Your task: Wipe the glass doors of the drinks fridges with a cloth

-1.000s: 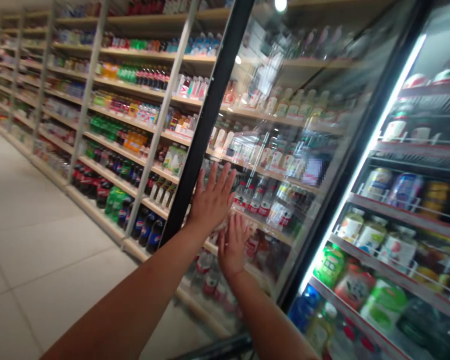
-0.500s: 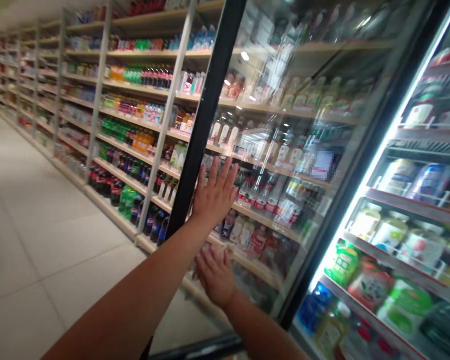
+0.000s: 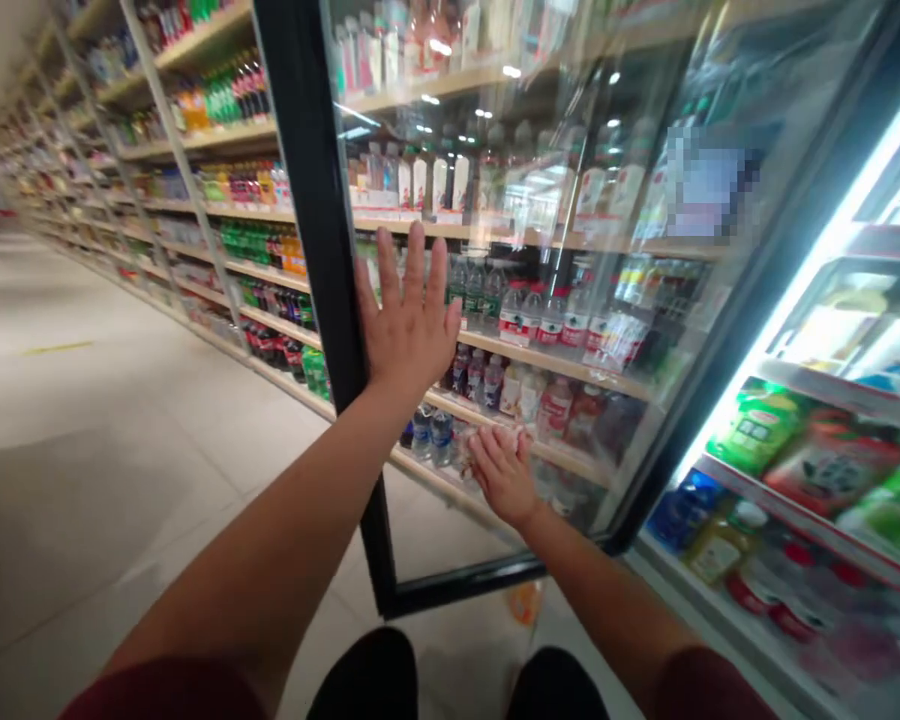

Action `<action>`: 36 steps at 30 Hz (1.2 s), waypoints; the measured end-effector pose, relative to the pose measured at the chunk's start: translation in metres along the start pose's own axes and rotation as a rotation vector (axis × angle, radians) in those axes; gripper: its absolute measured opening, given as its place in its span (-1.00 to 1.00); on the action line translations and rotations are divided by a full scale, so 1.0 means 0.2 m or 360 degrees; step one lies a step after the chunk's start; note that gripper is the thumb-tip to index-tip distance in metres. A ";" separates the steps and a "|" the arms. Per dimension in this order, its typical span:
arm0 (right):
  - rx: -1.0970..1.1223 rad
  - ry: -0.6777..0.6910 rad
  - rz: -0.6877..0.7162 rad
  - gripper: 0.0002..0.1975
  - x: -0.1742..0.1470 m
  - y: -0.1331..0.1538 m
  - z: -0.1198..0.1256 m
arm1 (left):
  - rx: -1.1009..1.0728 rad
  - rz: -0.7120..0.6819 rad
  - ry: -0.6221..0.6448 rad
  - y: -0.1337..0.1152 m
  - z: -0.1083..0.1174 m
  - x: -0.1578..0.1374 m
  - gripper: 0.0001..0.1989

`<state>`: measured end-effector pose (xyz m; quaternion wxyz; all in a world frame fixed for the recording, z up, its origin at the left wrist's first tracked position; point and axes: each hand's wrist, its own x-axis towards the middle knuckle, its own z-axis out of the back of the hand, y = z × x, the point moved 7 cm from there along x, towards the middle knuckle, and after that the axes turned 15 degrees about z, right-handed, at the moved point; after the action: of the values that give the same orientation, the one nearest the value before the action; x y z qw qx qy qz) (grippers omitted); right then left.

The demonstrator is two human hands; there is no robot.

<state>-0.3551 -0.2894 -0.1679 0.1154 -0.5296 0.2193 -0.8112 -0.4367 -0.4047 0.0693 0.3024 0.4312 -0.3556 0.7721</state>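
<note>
Mid-frame, the bare, empty left hand (image 3: 411,335) and right hand (image 3: 505,472) seemingly press a black-framed, clear-glass door (image 3: 319,200), standing wide open.

Door pane (image 3: 450,545): clear glass, glossy, reflective. Door frame (image 3: 319,220): smooth, satin sheen. Shelf boards (image 3: 251,212): wood-look, matt. Floor tiles (image 3: 195,440): smooth, low sheen. Green pouch (image 3: 761,425): glossy plastic film. Sleeves (image 3: 172,692): matt cloth.

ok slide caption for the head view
Left hand spread on the open glass cooler door, right hand lower, drink shelves behind.
</note>
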 end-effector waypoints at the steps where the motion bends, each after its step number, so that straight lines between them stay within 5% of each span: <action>1: 0.0010 0.0032 0.0005 -0.41 0.01 -0.01 0.00 | 0.0006 0.0011 0.0011 0.00 0.00 0.00 -0.17; 5: -0.0055 0.0015 -0.0406 -0.44 0.19 -0.31 0.09 | -0.0027 0.0065 0.0056 0.00 0.00 0.02 -0.10; 8: -0.0080 -0.0077 -0.0658 -0.41 0.15 -0.45 0.12 | -0.0107 0.0108 0.0072 -0.01 0.01 0.02 -0.19; 14: 0.0005 0.0060 -0.0385 -0.48 -0.22 -0.29 0.03 | -0.0120 0.0114 0.0028 0.00 0.01 0.02 -0.22; 16: 0.0002 0.0055 -0.0427 -0.46 -0.19 -0.39 0.06 | -0.0042 0.0083 0.0000 0.00 0.00 0.02 -0.20; 21: -0.0095 -0.0196 -0.0933 -0.35 -0.06 -0.80 0.19 | 0.0152 0.0007 -0.0035 0.01 -0.02 0.03 -0.13; 28: -0.0079 -0.0170 -0.1044 -0.34 -0.37 -0.67 0.12 | 0.0266 0.0000 -0.0020 -0.02 -0.01 0.02 -0.16; 33: -0.0158 -0.0281 -0.1120 -0.35 -0.13 -1.01 0.24 | 0.0302 -0.0052 -0.0072 -0.04 0.00 0.00 -0.21; 36: -0.0165 -0.0351 -0.1130 -0.36 -0.13 -1.08 0.27 | 0.0298 -0.0049 -0.0044 -0.03 -0.01 0.01 -0.20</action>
<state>-0.2854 -0.1014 -0.0661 -0.1771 -0.6619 0.0491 -0.7267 -0.4333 -0.3998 0.0717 0.2678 0.4736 -0.2794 0.7911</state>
